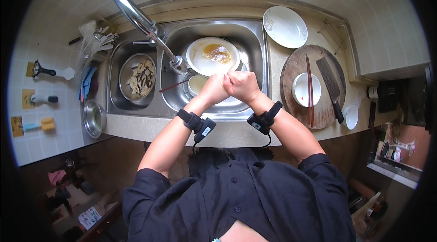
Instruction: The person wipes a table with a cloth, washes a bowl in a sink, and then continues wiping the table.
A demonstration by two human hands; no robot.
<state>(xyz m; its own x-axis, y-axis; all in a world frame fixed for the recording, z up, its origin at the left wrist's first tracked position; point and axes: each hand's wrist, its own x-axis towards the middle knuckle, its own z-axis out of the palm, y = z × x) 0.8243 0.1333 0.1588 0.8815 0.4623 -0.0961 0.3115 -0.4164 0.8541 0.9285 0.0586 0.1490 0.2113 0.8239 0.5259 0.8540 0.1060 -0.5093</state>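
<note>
My left hand (215, 89) and my right hand (241, 85) meet over the near side of the larger sink basin, fingers curled. Whether anything is held between them cannot be seen. Just beyond them a white plate (198, 58) with brownish liquid rests on other dishes in the basin. A white bowl (195, 85), partly hidden by my left hand, lies under the plate's near edge, with a reddish-brown chopstick (174, 86) to its left. The chrome faucet (136, 15) arches over from the back left, its flexible spout (178, 64) hanging beside the plate.
In the smaller basin sits a metal strainer (120, 83) of sliced food. Rightward are a white plate (286, 27) and a round wooden board (293, 112) bearing a bowl (300, 88), chopsticks (310, 98) and a cleaver (328, 78). A metal bowl (89, 119) stands at the counter's left end.
</note>
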